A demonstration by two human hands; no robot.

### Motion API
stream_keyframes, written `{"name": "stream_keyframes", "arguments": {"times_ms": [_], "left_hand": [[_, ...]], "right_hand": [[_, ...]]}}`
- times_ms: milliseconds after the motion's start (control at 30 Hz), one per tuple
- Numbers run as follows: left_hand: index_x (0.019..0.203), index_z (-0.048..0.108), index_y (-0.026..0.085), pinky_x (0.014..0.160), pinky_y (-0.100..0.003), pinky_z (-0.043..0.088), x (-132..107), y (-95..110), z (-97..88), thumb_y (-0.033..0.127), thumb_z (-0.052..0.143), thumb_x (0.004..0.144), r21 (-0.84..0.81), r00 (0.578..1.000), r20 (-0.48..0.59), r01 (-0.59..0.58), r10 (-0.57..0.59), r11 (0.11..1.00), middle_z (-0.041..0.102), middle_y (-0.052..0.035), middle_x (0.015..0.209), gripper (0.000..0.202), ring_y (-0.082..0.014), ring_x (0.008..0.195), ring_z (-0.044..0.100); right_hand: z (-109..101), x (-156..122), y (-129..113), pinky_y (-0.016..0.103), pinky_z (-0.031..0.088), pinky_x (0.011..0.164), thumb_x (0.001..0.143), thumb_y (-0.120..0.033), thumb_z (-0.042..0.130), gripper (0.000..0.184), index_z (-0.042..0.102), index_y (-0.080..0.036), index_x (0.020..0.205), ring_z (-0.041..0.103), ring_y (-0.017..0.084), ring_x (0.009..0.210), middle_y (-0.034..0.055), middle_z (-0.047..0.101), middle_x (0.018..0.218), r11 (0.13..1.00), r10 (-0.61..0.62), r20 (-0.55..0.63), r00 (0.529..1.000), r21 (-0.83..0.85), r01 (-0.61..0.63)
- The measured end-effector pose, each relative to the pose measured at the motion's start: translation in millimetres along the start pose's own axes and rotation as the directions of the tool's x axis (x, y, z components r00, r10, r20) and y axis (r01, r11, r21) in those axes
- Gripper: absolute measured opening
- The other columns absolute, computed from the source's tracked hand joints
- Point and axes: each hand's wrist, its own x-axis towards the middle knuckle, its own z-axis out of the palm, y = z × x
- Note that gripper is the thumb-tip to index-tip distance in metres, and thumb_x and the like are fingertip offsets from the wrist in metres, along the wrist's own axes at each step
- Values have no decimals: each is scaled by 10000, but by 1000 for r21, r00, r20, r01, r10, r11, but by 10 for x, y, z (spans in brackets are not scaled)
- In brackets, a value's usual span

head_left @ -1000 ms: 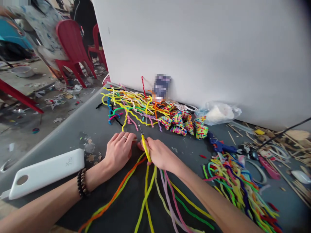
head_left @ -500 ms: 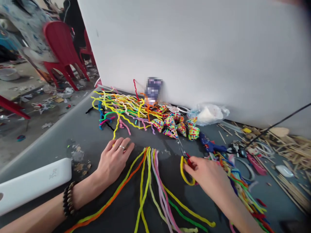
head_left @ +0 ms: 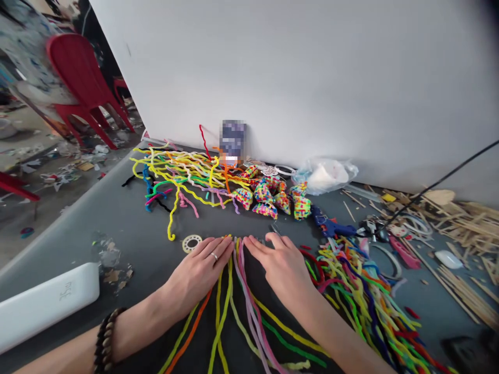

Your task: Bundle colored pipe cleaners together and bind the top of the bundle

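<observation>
My left hand (head_left: 198, 272) lies flat with fingers stretched out, a ring on one finger, pressing on the left side of a row of straight pipe cleaners (head_left: 237, 306) laid on the dark table. My right hand (head_left: 283, 265) rests flat and open on the right side of the same strands, fingers pointing away from me. The strands are yellow, orange, lilac, pink and green, their far ends bunched between my two hands. A small tool tip (head_left: 275, 228) shows just beyond my right fingers. Neither hand holds anything.
A tangled pile of pipe cleaners (head_left: 187, 174) and several multicoloured woven shapes (head_left: 268, 197) lie near the white wall. A second pile of pipe cleaners (head_left: 366, 291), a blue glue gun (head_left: 331, 226) and wooden sticks (head_left: 463, 228) sit to the right. A white device (head_left: 42, 306) lies at left; a small ring (head_left: 192, 242) sits beside it.
My right hand held yellow-handled scissors at the strands, carried them to the right, let go and came back flat onto the strands. My left hand slid closer to the strand ends.
</observation>
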Motion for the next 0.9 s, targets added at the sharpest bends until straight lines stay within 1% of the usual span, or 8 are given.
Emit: {"name": "stream_keyframes", "arguments": {"times_ms": [133,233,367,467,533,633,733,900], "left_hand": [[1489,492,44,1096,-432,497,89,-50,-54,47,394,989,-56,999,53,-4,7,998,625,-184,1456,510,-285,1283,634],[1509,462,50,1083,-407,507,110,-56,-63,50,397,999,-105,998,65,8,-1,994,663,-178,1406,514,-262,1254,655],[1516,459,74,1137,-423,475,-1,23,-15,28,357,985,-69,999,3,40,-40,997,564,-170,1532,542,-262,1385,573],[1527,444,49,1162,-420,463,-107,84,18,34,332,992,-39,998,-58,36,-38,999,502,-167,1586,547,-261,1435,530],[1533,443,48,1168,-425,464,-139,99,33,66,341,1010,-41,996,-77,30,-33,999,507,-167,1579,534,-266,1438,529],[1550,446,97,1155,-430,487,-127,87,55,106,368,1026,-71,996,-80,41,-46,997,528,-149,1564,530,-269,1427,543],[1551,454,115,1133,-431,516,-108,66,79,106,376,1029,-119,994,-92,45,-56,992,548,-133,1549,527,-266,1408,565],[1507,501,83,1124,-425,531,-122,51,100,90,374,1032,-169,988,-135,47,-70,985,549,-139,1546,492,-261,1417,556]], "right_hand": [[-20,-57,80,449,474,784,861,26,579,599,676,-250,1383,632,302,1031,37,765,1260,999,24,4,1000,-22,-24],[-76,-41,110,439,434,745,855,23,589,571,701,-243,1348,622,285,962,38,789,1194,1000,19,21,1000,-15,-19],[-80,19,33,434,448,837,901,-6,579,458,732,-213,1280,608,267,987,31,798,1158,999,13,-28,1000,48,-12],[-32,27,-76,416,468,876,930,-9,563,478,704,-234,1327,606,244,993,5,788,1190,993,-4,-92,996,117,15],[7,22,-139,410,486,866,942,-31,574,463,702,-244,1332,606,240,986,11,779,1213,990,-27,-106,994,136,42],[55,20,-203,403,509,866,959,-71,595,402,724,-249,1296,613,244,995,33,773,1197,986,-32,-98,995,157,47],[82,31,-239,399,524,889,974,-99,606,380,726,-265,1294,623,243,1005,41,767,1152,978,5,-90,996,206,14],[104,49,-260,388,540,907,962,-67,575,399,738,-270,1266,638,234,1015,47,752,1138,957,68,-90,994,287,-40]]}}
